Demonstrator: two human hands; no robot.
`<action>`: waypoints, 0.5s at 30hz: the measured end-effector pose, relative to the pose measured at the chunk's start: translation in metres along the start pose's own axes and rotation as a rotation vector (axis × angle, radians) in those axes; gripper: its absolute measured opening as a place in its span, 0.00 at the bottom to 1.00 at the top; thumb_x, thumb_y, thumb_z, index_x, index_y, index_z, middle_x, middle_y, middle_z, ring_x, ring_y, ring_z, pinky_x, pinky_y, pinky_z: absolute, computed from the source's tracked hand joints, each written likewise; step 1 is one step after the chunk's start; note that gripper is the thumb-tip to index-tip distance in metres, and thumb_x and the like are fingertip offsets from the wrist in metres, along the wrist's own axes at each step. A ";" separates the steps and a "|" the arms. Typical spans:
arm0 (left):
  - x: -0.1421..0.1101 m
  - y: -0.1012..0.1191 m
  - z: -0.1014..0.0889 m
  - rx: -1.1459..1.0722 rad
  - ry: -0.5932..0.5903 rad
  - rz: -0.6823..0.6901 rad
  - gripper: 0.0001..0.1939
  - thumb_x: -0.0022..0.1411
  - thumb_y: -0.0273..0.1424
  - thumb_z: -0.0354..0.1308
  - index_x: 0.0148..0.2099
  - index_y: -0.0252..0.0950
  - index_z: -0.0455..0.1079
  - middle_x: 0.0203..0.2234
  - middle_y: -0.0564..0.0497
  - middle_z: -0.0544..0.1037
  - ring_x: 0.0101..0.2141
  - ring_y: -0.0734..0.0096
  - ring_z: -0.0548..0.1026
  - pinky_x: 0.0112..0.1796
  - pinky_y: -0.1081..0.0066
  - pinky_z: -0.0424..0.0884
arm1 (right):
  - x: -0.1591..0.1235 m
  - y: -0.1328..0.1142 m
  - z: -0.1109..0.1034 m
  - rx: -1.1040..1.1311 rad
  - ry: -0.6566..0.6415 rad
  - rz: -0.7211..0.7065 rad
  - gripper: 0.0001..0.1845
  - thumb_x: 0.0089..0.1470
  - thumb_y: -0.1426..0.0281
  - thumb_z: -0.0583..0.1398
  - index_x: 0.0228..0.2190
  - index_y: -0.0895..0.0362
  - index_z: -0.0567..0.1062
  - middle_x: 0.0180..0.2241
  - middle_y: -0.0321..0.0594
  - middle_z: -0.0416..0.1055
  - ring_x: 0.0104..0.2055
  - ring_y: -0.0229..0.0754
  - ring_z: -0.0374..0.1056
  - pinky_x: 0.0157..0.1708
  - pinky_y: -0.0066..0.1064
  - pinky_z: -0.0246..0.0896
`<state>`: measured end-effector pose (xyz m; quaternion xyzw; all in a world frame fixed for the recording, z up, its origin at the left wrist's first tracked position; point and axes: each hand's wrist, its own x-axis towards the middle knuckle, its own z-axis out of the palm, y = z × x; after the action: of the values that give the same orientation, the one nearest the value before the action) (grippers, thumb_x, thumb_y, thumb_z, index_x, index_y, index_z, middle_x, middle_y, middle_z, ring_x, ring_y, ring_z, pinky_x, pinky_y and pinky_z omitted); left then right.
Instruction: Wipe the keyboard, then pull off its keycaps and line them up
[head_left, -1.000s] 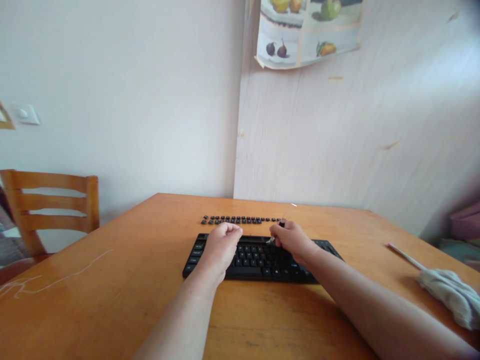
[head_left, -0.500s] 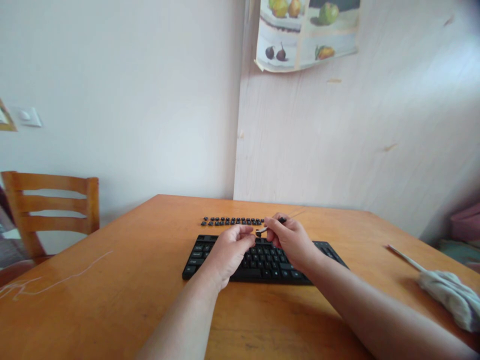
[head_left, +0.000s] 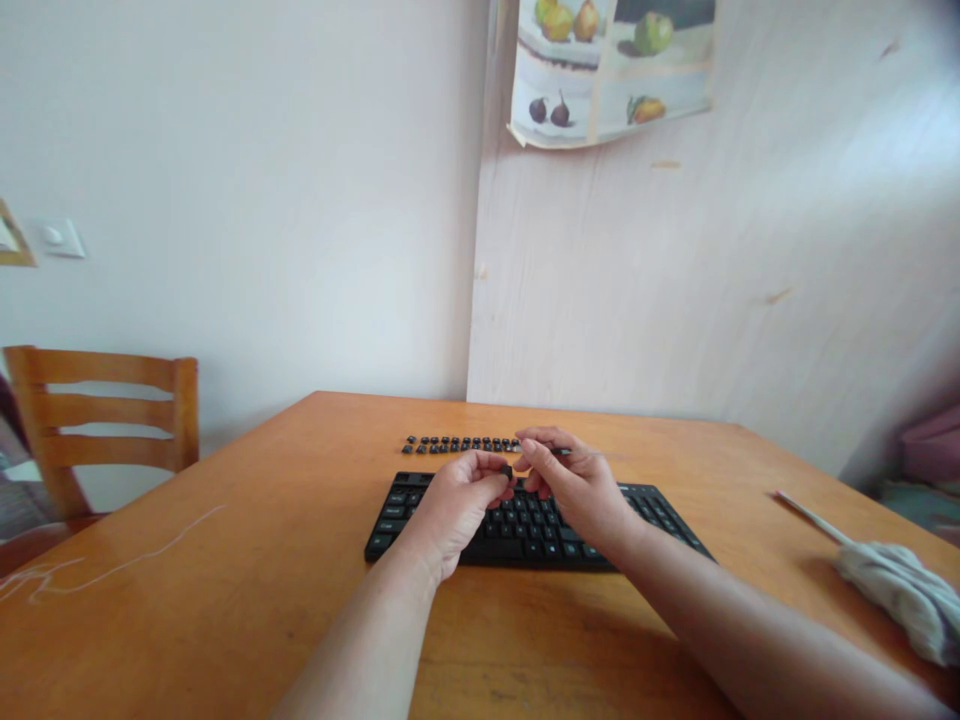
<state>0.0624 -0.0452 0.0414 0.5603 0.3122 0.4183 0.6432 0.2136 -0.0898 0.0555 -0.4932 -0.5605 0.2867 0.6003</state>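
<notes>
My left hand (head_left: 466, 500) is above the keyboard, its thumb and forefinger pinching a small black keycap (head_left: 507, 471). Close to its right, my right hand (head_left: 571, 485) has its fingers bent around a slim tool with a black handle (head_left: 561, 451), which looks like a keycap puller; its tip is mostly hidden by the fingers. Under both hands lies a black keyboard (head_left: 487, 550), partly covered by them, with a dark bare strip along its far rows. Behind it, loose black keycaps (head_left: 455, 444) stand in two rows on the table.
The wooden table (head_left: 247, 560) carries a pale thread (head_left: 150, 553) at the left. A grey cloth (head_left: 896, 590) and a thin stick (head_left: 810, 515) lie at the right. A wooden chair (head_left: 112, 410) stands at the left, and a fruit picture (head_left: 611, 75) hangs on the wall.
My right hand has moved left from the keyboard with the tool, bringing a keycap to my left hand. The keycap is now between my left fingers, and the right fingers have drawn slightly back.
</notes>
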 end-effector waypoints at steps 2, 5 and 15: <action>0.000 0.001 0.000 -0.019 0.007 -0.006 0.11 0.54 0.30 0.62 0.41 0.33 0.71 0.35 0.45 0.79 0.34 0.68 0.77 0.38 0.68 0.69 | 0.002 0.002 -0.002 -0.042 0.022 -0.058 0.21 0.55 0.55 0.60 0.44 0.55 0.74 0.36 0.40 0.75 0.29 0.37 0.70 0.26 0.27 0.64; -0.001 0.001 -0.001 -0.058 0.007 -0.012 0.11 0.55 0.29 0.61 0.41 0.34 0.71 0.36 0.44 0.79 0.36 0.68 0.77 0.41 0.67 0.69 | 0.005 0.008 -0.008 -0.243 0.063 -0.232 0.15 0.56 0.58 0.60 0.39 0.55 0.76 0.36 0.41 0.75 0.34 0.40 0.70 0.33 0.31 0.66; 0.004 -0.003 -0.007 -0.094 0.014 -0.015 0.10 0.56 0.28 0.59 0.41 0.34 0.71 0.37 0.43 0.80 0.36 0.70 0.76 0.39 0.69 0.67 | 0.011 0.009 -0.021 -0.771 0.059 -0.534 0.14 0.62 0.61 0.54 0.40 0.53 0.76 0.51 0.47 0.70 0.59 0.50 0.61 0.56 0.43 0.57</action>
<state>0.0586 -0.0386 0.0370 0.5241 0.3010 0.4316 0.6696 0.2382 -0.0826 0.0537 -0.5266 -0.7161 -0.1212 0.4418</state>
